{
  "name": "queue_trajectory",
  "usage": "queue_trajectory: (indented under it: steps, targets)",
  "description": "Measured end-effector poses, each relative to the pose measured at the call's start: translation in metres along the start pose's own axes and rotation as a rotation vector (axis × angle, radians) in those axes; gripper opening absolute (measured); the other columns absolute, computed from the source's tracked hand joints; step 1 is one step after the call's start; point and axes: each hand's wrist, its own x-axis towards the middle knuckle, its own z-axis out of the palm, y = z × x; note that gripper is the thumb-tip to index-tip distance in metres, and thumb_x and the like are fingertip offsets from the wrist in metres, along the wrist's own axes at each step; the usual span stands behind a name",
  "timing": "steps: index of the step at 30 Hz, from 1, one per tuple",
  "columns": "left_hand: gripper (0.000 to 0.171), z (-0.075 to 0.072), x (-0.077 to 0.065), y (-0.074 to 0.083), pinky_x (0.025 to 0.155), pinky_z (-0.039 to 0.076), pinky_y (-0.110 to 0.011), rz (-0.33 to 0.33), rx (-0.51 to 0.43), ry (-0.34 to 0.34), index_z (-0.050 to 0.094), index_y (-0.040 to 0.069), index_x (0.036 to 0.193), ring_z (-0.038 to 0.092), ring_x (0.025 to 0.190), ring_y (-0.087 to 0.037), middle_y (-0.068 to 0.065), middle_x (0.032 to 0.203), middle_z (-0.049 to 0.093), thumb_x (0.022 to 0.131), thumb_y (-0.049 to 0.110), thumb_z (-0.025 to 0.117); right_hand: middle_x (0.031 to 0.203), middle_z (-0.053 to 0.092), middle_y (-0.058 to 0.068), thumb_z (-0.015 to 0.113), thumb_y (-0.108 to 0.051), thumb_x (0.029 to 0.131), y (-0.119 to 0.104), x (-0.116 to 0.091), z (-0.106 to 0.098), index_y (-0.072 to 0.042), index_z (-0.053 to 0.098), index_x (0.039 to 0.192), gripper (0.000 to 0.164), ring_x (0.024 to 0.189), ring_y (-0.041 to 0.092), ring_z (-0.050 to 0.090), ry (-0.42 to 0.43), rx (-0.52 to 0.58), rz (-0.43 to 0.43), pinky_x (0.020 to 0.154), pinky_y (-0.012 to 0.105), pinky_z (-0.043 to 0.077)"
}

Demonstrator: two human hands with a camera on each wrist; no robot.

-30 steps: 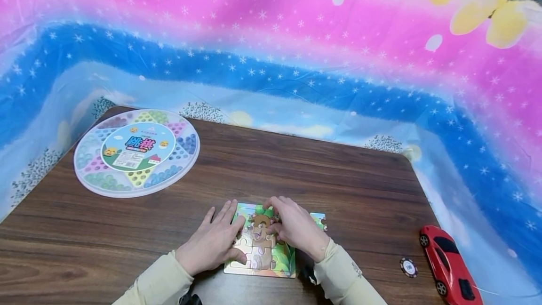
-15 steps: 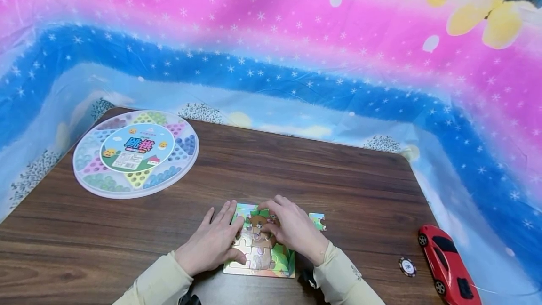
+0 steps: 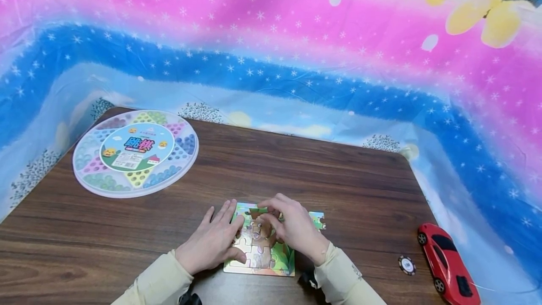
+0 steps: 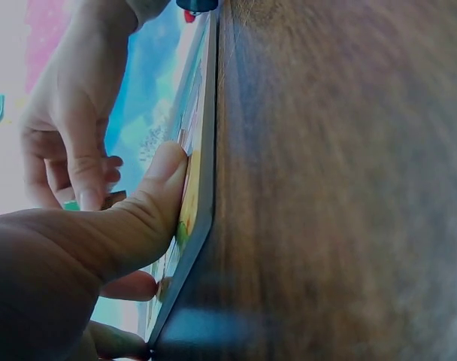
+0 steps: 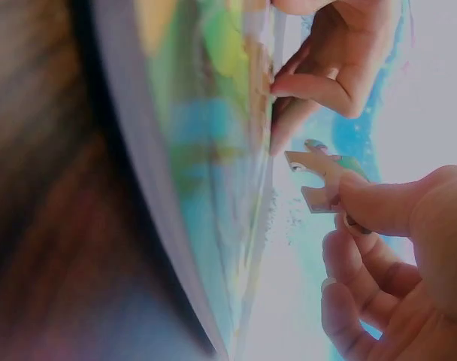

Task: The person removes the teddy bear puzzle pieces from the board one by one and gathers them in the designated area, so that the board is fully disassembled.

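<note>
A jigsaw puzzle (image 3: 282,259) with a brown cartoon animal lies in its thin tray on the table. My left hand (image 3: 211,244) rests along its left side, fingers spread; in the left wrist view the thumb (image 4: 162,180) presses on the puzzle's edge. Over the upper right part is my right hand (image 3: 296,225). It pinches a jigsaw piece (image 5: 322,180) between thumb and fingers, and the right wrist view shows that piece held off the puzzle surface. Part of the puzzle is hidden beneath both hands.
A loose jigsaw piece (image 3: 317,219) lies just right of the puzzle. Farther right are a poker chip (image 3: 407,265) and a red toy car (image 3: 449,263). At the back left sits a round Chinese checkers set (image 3: 135,154). A printed cloth (image 3: 271,69) hangs behind the table (image 3: 296,168).
My right hand has shifted slightly left and up over the puzzle, and the piece between its fingers has changed its tilt. My left hand stays in place.
</note>
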Motion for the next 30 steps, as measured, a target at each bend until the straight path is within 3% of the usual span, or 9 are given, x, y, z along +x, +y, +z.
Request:
queue_trajectory:
  steps: [9,16,22,30]
  targets:
    - [0.052,0.001,0.000,0.000,0.097,0.031,-0.071,-0.009,-0.014,-0.015,0.042,0.017,0.081,0.033,0.135,-0.050,-0.039,0.145,0.032,0.071,0.058,0.071,0.084,0.055,-0.017,0.064,-0.022,0.094,0.012,-0.009,-0.022,-0.024,0.071,0.115,0.021,0.064,0.005,0.049,0.061,0.086,0.049,0.053,0.023,0.043]
    - [0.052,0.002,0.000,0.000,0.098,0.030,-0.071,-0.012,-0.018,-0.005,0.042,0.018,0.080,0.032,0.135,-0.049,-0.038,0.145,0.032,0.070,0.059,0.071,0.083,0.060,-0.012,0.066,-0.020,0.093,0.029,-0.021,-0.053,-0.024,0.072,0.106,0.014,0.060,0.008,0.049,0.141,0.096,0.096,0.051,0.024,0.043]
    - [0.050,0.001,0.000,0.000,0.098,0.029,-0.071,-0.019,-0.042,-0.015,0.043,0.018,0.081,0.031,0.136,-0.049,-0.038,0.146,0.030,0.070,0.057,0.072,0.078,0.062,-0.009,0.064,-0.025,0.094,0.052,-0.041,-0.085,-0.023,0.069,0.099,0.007,0.058,0.012,0.051,0.164,0.046,0.263,0.050,0.026,0.043]
    - [0.050,0.000,0.001,0.000,0.098,0.028,-0.071,-0.016,-0.053,-0.026,0.042,0.018,0.080,0.030,0.136,-0.050,-0.039,0.146,0.030,0.071,0.056,0.072,0.077,0.064,-0.002,0.063,-0.028,0.095,0.081,-0.068,-0.108,-0.020,0.068,0.097,0.010,0.060,0.015,0.051,0.071,0.004,0.494,0.052,0.029,0.043]
